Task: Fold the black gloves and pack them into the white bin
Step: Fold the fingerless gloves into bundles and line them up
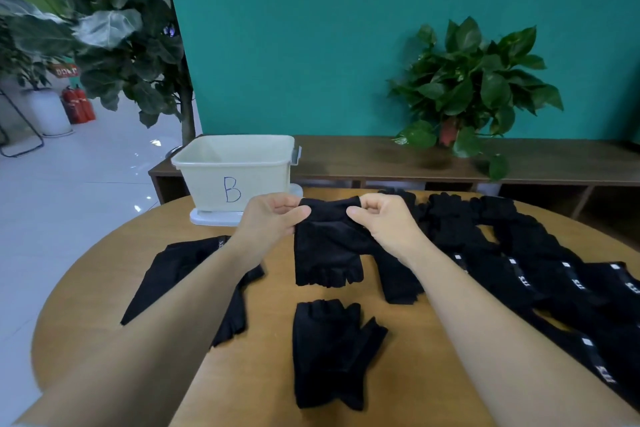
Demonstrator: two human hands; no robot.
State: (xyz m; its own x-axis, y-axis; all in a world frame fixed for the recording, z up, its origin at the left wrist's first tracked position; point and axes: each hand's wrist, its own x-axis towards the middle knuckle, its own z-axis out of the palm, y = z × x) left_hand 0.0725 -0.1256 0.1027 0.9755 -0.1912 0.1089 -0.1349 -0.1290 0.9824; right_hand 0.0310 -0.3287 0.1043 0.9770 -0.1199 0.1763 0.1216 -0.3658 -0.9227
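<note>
Pinching the cuff corners of one black glove, the left hand and right hand hold it hanging, fingers down, above the round table. Directly beyond the grip stands the white bin. Below it lies another glove; right of it, a glove pile.

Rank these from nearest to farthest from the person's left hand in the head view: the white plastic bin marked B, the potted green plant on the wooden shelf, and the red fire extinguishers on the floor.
From the left hand:
1. White plastic bin marked B, just behind the hand on the round table.
2. Potted green plant, back right on the wooden shelf.
3. Red fire extinguishers, far left on the floor, beyond the table.
</note>
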